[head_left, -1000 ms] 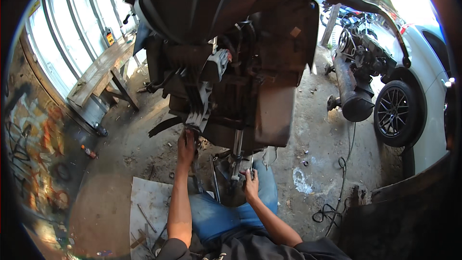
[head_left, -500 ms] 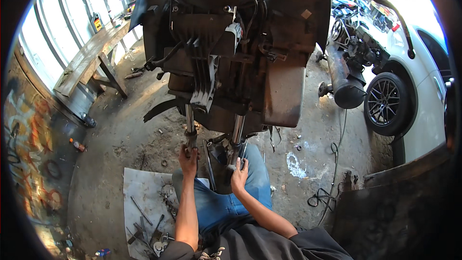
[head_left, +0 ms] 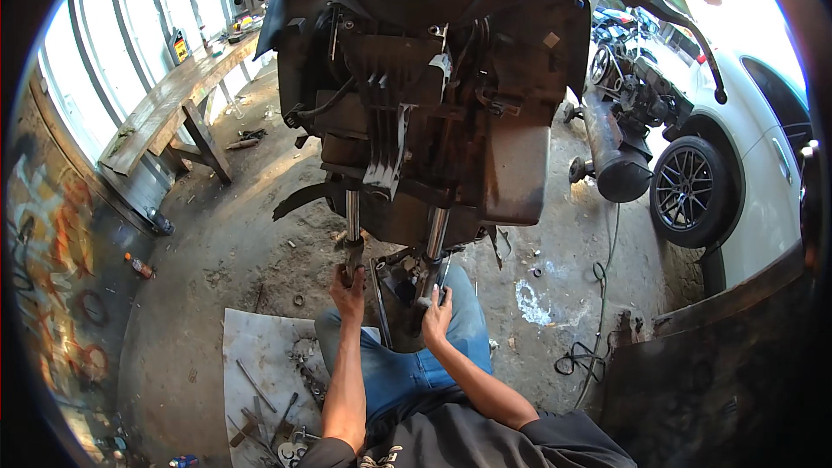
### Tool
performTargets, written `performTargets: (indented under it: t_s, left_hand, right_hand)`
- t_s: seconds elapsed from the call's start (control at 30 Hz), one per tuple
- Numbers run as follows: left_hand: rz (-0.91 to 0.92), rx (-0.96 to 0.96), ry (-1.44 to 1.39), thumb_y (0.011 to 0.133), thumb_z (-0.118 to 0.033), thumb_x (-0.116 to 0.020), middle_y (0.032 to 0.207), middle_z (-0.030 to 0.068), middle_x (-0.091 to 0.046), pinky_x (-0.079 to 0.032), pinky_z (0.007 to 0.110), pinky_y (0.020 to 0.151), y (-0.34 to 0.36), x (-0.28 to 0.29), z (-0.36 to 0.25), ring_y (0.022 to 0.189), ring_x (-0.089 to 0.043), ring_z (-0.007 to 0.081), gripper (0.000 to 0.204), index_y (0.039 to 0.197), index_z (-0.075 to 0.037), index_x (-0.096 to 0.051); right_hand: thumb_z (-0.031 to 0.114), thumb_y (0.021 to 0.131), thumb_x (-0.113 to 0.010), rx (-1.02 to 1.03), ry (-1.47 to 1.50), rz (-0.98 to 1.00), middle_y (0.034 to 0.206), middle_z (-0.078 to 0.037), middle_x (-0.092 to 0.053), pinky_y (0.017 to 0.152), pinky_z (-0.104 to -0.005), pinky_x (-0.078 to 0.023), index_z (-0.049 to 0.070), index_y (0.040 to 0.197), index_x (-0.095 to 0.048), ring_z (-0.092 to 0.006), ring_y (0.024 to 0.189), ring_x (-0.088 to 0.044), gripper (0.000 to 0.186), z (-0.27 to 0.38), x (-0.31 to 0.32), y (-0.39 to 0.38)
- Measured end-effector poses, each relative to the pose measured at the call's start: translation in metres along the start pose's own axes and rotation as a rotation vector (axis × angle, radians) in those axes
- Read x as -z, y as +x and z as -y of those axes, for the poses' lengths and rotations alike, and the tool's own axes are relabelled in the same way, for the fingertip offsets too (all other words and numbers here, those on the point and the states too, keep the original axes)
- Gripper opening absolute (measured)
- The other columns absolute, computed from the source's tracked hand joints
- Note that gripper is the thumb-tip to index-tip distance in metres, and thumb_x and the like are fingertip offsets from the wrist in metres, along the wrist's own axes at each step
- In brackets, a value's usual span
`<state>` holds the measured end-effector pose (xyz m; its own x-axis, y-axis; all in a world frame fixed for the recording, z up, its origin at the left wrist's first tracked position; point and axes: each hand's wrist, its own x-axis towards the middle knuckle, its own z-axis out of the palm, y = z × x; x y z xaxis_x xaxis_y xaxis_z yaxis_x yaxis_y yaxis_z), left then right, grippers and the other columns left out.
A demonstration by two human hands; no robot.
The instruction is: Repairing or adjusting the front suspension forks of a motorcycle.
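My left hand (head_left: pixel 347 288) is closed around the lower part of the left fork tube (head_left: pixel 353 218), which hangs below the dark underside of a motor scooter (head_left: pixel 347 69). Its upper section is bare chrome. My right hand (head_left: pixel 437 316) grips the lower part of the right fork tube (head_left: pixel 436 230), slightly nearer to me, with its thumb raised along it. A long metal bar (head_left: pixel 380 299) stands between my hands, beside dark parts partly hidden by the tubes. Loose tools (head_left: pixel 282 425) lie on a pale sheet (head_left: pixel 260 334) at my left.
A wooden bench (head_left: pixel 156 117) lines the metal wall at left, bottles (head_left: pixel 139 265) on the floor. At right are an engine assembly (head_left: pixel 620 147), a white car (head_left: pixel 758 208), a coiled hose (head_left: pixel 579 364) and a dark board (head_left: pixel 693 355). Further motorcycles (head_left: pixel 620 26) stand behind.
My left hand has moved down from the bracket area, exposing the left chrome tube. My right hand is slightly higher. The scooter appears higher in the picture as the view has shifted.
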<state>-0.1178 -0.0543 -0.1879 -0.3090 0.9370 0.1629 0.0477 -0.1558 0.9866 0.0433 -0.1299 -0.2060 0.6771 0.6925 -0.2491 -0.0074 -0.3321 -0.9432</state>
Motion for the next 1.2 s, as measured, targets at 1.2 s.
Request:
performTargets:
  t_s: [1.2]
  left_hand:
    - [0.065, 0.086, -0.195, 0.094, -0.014, -0.061, 0.08, 0.0035, -0.062, -0.046, 0.027, 0.058, 0.005, 0.001, 0.031, 0.066, -0.059, 0.0097, 0.028, 0.118, 0.001, -0.057]
  right_hand:
    - [0.04, 0.092, -0.061, -0.103, -0.539, 0.498, 0.054, 0.004, -0.041, 0.043, -0.0292, -0.03, 0.013, 0.097, -0.077, -0.0085, 0.046, -0.036, 0.032, 0.019, 0.179, 0.086]
